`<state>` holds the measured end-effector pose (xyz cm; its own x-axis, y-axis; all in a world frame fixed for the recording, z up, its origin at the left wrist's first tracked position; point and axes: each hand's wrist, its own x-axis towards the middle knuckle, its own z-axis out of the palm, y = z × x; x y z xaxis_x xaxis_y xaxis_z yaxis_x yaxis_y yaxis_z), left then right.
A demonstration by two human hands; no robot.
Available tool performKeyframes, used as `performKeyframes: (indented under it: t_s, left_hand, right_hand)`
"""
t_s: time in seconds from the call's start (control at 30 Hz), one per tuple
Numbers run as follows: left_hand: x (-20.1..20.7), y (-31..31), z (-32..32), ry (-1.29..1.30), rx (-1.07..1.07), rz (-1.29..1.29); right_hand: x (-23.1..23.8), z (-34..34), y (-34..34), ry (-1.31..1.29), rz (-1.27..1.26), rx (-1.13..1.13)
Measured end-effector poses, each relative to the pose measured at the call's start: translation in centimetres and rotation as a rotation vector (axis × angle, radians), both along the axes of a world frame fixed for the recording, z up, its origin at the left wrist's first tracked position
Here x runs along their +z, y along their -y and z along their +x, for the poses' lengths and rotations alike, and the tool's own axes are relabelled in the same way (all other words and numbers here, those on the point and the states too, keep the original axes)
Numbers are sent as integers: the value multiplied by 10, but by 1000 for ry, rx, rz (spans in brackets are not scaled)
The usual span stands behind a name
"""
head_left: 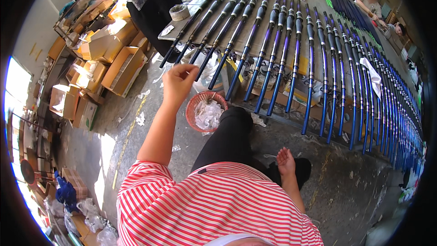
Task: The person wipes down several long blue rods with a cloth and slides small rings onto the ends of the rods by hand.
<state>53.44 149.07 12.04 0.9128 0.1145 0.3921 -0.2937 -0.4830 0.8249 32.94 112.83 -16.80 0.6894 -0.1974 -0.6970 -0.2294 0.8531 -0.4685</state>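
A long row of fishing rods [273,43] with black grips and blue butt ends lies side by side, the butts jutting past the table's near edge. My left hand [178,84] is raised at the row's left end, thumb and fingers pinched together. Its fingertips are beside the butt of one fishing rod [205,62]; whether they touch it, or hold something small, I cannot make out. My right hand [287,162] hangs low at my right side, palm up, fingers loosely stretched, holding nothing.
A red plastic basket [190,117] with white scraps stands on the floor by my leg. Cardboard boxes [120,71] are stacked at left. A person [150,9] stands across the table corner; another [371,5] works at far right. A roll of tape [179,13] sits on the grey table [200,7].
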Motion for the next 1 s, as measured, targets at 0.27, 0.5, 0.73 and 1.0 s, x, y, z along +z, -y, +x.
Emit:
performKeyframes:
  t_s: [0.27,0.5,0.73,1.0]
  left_hand:
    - [-19,-16,35,89,208,498]
    - [-26,-20,28,65,216,357]
    - [-31,-22,27,170,231,348]
    - [-31,-23,23,214,241,333]
  right_hand:
    - [-7,0,2,18,22,19]
    - [-10,3,2,-10,12,14]
    - [-13,10,0,-25,18,35]
    - [-17,16,-1,-58,16,58]
